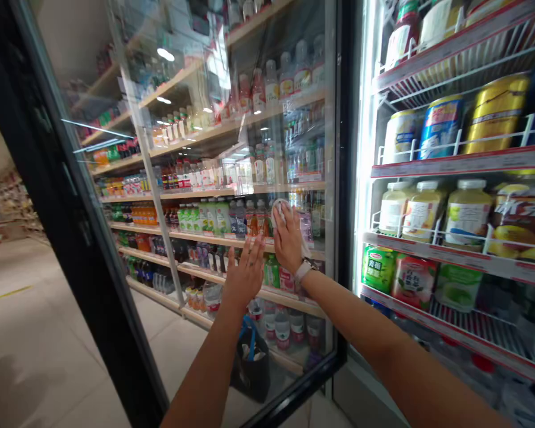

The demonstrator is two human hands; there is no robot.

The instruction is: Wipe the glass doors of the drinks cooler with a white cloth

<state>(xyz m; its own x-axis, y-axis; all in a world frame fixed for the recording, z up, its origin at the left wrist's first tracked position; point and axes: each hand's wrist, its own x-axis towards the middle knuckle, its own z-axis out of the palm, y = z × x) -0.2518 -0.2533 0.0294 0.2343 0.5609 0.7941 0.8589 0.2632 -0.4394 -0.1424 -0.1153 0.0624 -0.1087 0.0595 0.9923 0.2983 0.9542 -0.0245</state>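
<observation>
A black-framed glass door [214, 137] of a drinks cooler stands swung out in front of me. Against the glass, my right hand [288, 238] presses a white cloth [280, 208], its fingers lying over the fabric and part of the cloth hanging below the wrist. My left hand [244, 276] is lower and to the left, fingers stretched out and held at or near the pane; whether it touches cannot be made out. Nothing is in the left hand. A light-coloured watch band [304, 270] circles my right wrist.
To the right is the open cooler, its wire shelves [446, 160] stocked with bottles and cans. Through the glass, wooden shelves [191, 193] of drinks and a dark bag with blue handles [252, 362] on the floor are visible. The door's thick frame [71, 196] runs down the left.
</observation>
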